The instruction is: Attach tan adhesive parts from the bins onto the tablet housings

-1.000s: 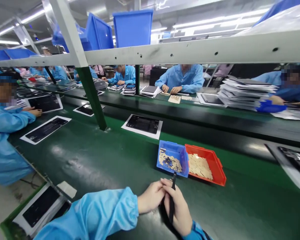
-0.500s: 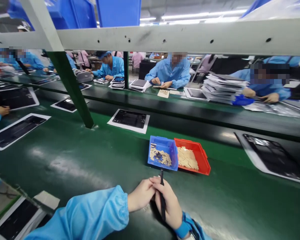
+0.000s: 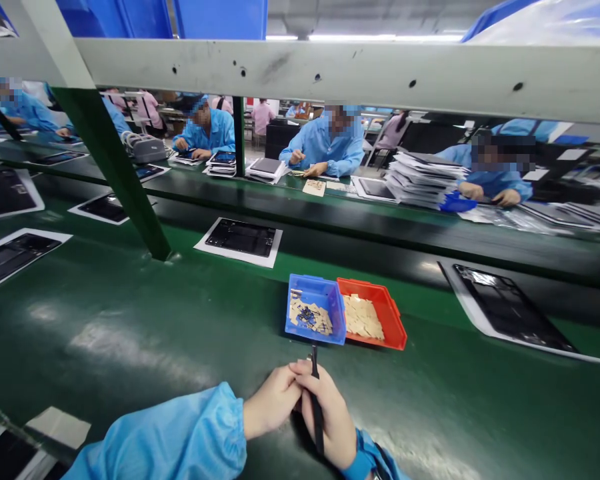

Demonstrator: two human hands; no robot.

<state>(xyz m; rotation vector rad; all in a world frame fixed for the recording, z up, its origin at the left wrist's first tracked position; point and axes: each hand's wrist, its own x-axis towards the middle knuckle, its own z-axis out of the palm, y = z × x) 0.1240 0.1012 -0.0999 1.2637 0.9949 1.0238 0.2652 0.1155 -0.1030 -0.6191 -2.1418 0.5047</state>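
Observation:
My two hands rest together on the green belt near the bottom middle. My right hand is closed round black tweezers, whose tip points up toward a blue tray. My left hand is curled beside it, its fingertips pressed against the right hand's fingers; what it pinches, if anything, is hidden. The blue tray holds small tan and dark parts. An orange tray with tan pieces sits touching its right side.
Black panels on white sheets lie on the belt: one ahead, one at right, others at left. A green post and a grey beam cross above. Several people in blue coats work at the far bench.
The view has swung rightward, so the trays and panels sit further left in frame. My hands have kept the same clasped pose with the tweezers.

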